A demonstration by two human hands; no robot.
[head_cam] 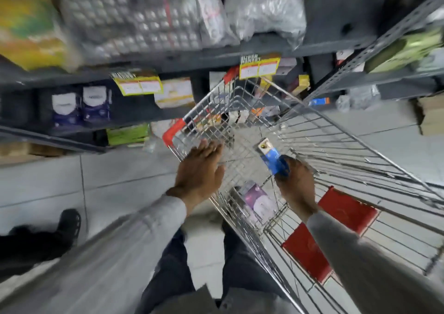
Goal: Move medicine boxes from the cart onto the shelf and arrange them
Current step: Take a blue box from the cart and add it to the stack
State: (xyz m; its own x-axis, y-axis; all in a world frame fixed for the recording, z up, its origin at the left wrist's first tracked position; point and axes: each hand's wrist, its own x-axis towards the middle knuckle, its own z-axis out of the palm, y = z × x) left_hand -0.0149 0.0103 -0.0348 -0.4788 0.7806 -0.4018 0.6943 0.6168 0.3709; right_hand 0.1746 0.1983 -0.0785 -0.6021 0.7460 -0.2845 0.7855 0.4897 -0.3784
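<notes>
A wire shopping cart (324,143) with red corner guards stands in front of me. My right hand (296,184) is inside it, shut on a blue and white medicine box (272,159) that is lifted above the basket floor. My left hand (200,169) rests flat on the cart's near left rim, fingers spread, holding nothing. A purple and white box (258,199) lies lower in the cart near me. Several small boxes (230,118) lie blurred at the cart's far end. The grey metal shelf (168,61) rises ahead and to the left.
The shelf holds silver blister packs (134,18), yellow packs (28,25), dark blue boxes (81,107) and yellow price tags (260,67). A second rack (384,49) stands at the right. Another person's black shoe (68,225) is on the tiled floor at left.
</notes>
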